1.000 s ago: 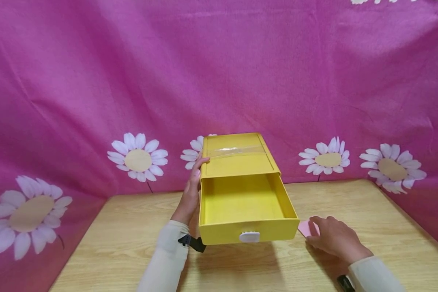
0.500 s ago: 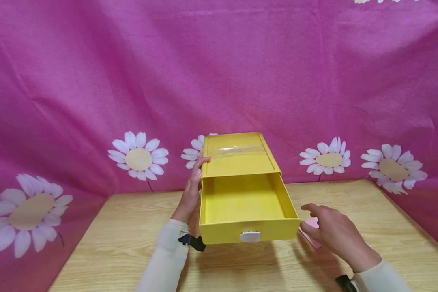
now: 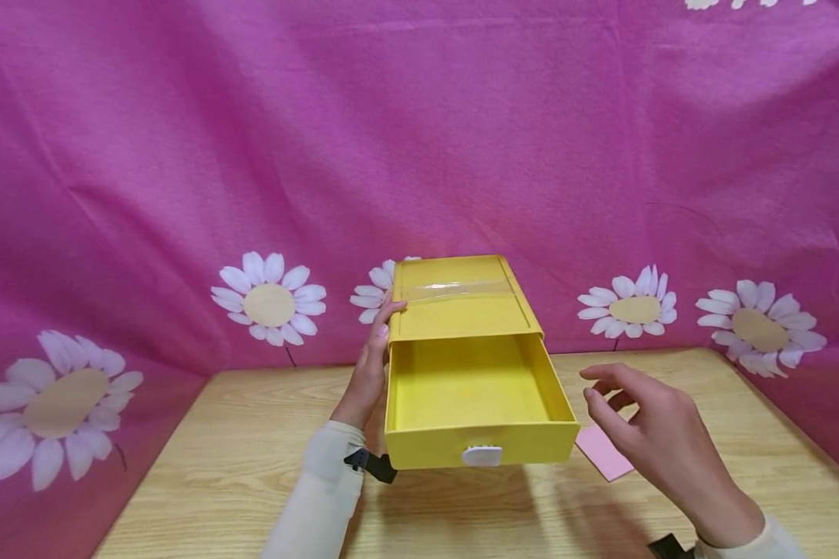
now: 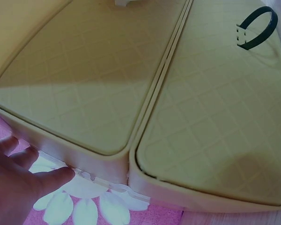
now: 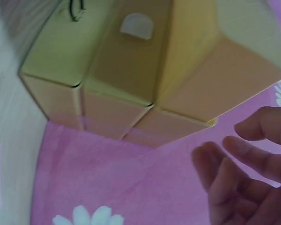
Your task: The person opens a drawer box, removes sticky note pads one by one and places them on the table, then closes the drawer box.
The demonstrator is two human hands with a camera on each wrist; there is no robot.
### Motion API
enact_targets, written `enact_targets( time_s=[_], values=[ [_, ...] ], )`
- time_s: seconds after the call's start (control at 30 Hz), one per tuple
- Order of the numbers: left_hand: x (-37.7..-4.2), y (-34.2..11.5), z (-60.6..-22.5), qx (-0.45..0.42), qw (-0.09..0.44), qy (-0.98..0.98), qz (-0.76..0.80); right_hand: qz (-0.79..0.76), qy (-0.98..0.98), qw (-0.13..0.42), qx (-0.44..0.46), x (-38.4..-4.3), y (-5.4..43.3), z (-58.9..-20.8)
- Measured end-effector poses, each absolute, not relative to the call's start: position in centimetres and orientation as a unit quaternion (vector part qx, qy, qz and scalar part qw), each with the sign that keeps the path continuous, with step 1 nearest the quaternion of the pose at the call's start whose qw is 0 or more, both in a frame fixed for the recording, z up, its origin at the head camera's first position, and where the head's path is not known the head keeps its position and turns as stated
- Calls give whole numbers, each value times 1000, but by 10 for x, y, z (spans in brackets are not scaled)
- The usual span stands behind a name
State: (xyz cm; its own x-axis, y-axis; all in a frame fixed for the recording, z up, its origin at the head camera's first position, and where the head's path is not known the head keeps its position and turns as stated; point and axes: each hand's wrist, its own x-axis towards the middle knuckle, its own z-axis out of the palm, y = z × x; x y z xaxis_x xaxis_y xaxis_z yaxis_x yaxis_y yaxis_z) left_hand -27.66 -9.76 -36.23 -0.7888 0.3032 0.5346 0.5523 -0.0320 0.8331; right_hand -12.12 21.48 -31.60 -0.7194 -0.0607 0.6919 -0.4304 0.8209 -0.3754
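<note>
A magenta fabric curtain point(image 3: 419, 140) printed with white daisies hangs behind a pale wood-grain table point(image 3: 252, 442). On the table stands a yellow three-tier box of drawers point(image 3: 468, 317), probably plastic, which has held its place over the last second; take it as the centre of a clock face in the head view. Its top drawer point(image 3: 433, 449), a deep yellow open-topped tray, juts out toward six o'clock, while the two tiers below look closed in the wrist views. The change is at the right hand point(image 3: 664, 435): a second ago its fingers were on a thin, flat, pink rectangular card point(image 3: 604, 454), and now it has lifted off and hangs between three and four o'clock, fingers loosely bent, a gap between thumb and fingertips, holding nothing. The left hand point(image 3: 365, 380) is unchanged at nine o'clock, its relaxed fingers laid along the box's side with one tip at the top edge, apparently steadying it rather than clasping it. The card lies at four o'clock on the table, outside the drawer, so it looks let go, leaving the right hand free. Smallest are a rounded white tab point(image 3: 482, 456) at six o'clock and a black loop handle point(image 4: 273, 22) on the lowest tier.
</note>
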Motion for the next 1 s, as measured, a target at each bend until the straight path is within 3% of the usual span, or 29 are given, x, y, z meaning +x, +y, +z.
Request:
enact_targets(
  time_s=[0.27,0.57,0.77,1.0],
  values=[
    [-276,-97,-362,-305,91,-690,-650,307,-846,393,187,-106,203,-301],
    [-276,-98,-363,-307,92,-689,-650,306,-858,353,213,-88,190,-291],
    [-276,-97,-363,-305,94,-693,-647,297,-842,390,225,-78,184,-287],
    [-275,-98,-362,-300,89,-693,-649,322,-833,362,268,-73,175,-289]
  ],
)
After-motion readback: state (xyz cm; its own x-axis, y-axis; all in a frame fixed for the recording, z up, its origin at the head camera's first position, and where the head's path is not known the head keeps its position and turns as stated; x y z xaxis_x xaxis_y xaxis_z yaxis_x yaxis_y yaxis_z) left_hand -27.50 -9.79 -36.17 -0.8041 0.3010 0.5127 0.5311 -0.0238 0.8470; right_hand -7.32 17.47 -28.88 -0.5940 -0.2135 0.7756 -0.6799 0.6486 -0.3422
